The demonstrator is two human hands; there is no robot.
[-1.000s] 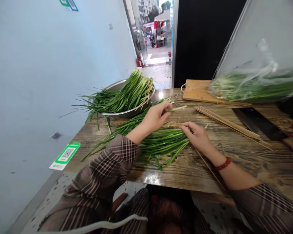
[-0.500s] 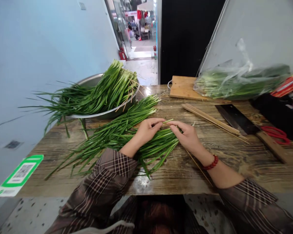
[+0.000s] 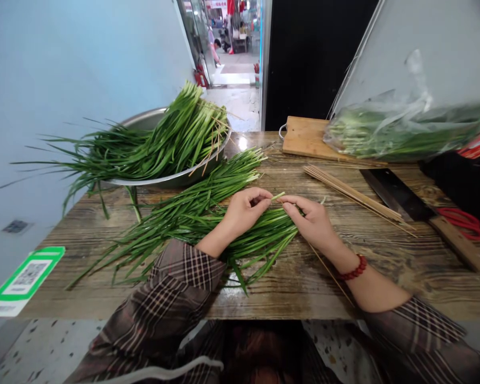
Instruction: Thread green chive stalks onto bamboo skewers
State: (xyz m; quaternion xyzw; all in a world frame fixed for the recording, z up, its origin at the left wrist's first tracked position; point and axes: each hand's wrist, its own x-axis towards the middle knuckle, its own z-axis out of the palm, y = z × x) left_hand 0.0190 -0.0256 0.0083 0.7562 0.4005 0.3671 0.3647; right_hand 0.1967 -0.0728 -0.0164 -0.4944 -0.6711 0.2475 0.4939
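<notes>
My left hand (image 3: 246, 210) pinches a garlic chive stalk (image 3: 279, 196) near its pale end between thumb and fingers. Just right of it, my right hand (image 3: 310, 217) is closed on a thin bamboo skewer (image 3: 331, 274), which runs back under the palm toward the table's front edge. The skewer's tip seems to meet the stalk, though the fingers partly hide that spot. Beneath both hands lies a loose spread of garlic chives (image 3: 260, 240). Another pile of chives (image 3: 224, 178) rests just behind, its pale ends pointing right.
At the back left, a metal basin (image 3: 170, 181) holds chives with skewers through them. Bundled skewers (image 3: 352, 194), a cleaver (image 3: 396, 192) and red-handled scissors (image 3: 464, 221) lie to the right. Behind them are a cutting board (image 3: 304, 138) and a plastic bag of greens (image 3: 384, 130).
The view has shifted slightly, so the table's contents sit a little differently in the picture. Both hands keep their grips close together, with only slight finger movement.
</notes>
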